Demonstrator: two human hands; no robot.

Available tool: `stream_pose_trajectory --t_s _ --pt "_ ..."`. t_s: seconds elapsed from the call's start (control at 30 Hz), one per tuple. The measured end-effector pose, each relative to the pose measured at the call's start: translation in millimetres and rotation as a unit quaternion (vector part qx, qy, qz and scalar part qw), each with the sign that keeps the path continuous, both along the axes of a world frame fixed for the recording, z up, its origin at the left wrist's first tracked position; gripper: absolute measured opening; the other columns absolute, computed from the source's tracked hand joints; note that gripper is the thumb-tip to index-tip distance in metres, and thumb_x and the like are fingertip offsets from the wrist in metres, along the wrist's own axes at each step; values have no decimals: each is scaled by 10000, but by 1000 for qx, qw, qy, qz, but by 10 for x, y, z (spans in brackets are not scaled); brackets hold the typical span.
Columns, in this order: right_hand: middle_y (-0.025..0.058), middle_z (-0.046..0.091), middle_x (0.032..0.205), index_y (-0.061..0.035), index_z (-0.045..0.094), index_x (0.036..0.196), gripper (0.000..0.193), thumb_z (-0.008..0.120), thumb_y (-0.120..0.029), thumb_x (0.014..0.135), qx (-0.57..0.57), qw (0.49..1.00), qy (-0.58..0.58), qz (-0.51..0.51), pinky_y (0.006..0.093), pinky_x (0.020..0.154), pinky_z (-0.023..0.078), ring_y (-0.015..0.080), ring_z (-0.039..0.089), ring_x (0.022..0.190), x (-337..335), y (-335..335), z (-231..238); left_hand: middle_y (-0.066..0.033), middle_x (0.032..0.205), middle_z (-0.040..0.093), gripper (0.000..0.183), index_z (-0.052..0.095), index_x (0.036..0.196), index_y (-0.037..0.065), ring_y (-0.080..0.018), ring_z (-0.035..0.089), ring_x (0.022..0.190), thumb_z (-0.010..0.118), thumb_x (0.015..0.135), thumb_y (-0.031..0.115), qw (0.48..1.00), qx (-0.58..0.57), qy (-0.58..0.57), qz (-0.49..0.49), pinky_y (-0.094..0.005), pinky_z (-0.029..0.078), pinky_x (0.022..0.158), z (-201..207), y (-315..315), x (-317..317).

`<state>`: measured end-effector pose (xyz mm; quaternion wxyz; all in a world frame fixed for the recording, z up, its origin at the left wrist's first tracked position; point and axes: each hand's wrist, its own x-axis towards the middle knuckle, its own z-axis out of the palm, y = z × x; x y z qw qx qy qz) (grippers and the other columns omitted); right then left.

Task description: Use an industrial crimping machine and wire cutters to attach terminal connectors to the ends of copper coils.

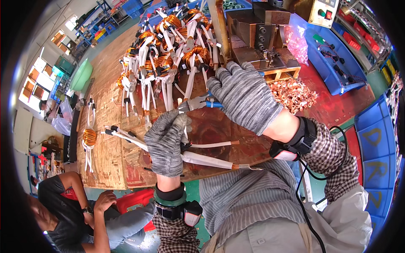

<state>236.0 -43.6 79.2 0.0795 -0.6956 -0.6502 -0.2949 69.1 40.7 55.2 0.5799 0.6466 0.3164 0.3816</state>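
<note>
Both my hands wear grey knitted gloves. In my right hand (244, 95) is a pair of pliers (196, 103) with blue handles, its jaws pointing left. Those jaws meet the fingertips of my left hand (165, 141), which is closed round a part with white-sleeved leads. One thick white lead (206, 160) runs out to the right and ends in a metal lug (249, 167). A thinner lead (213, 144) above it shows a bare copper end. More white leads (124, 135) stick out to the left. My left hand hides the middle of the part.
A heap of copper coils (168, 55) with white leads fills the table's far side. A single coil (89, 137) lies at left. Copper terminals (293, 93) are piled beside a metal press (263, 42). A blue bin (331, 63) stands at right. A person (71, 211) sits at lower left.
</note>
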Motion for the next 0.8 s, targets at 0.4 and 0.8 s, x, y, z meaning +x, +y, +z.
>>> stream_pose_trajectory --t_s 0.4,0.8 --pt "110 560 838 -60 577 913 233 489 -213 761 3 999 33 0 382 679 398 244 521 816 12 -7 -33 -6 693 583 171 599 913 22 -46 460 511 596 782 133 1000 -5 22 6 -168 332 442 -10 0 -32" --pt "110 545 839 -49 541 986 294 481 -181 731 -47 998 27 -9 370 716 398 247 513 814 21 -39 26 -28 689 601 166 601 933 -1 -36 453 490 585 788 77 1000 3 -1 7 -164 353 416 15 -13 12"
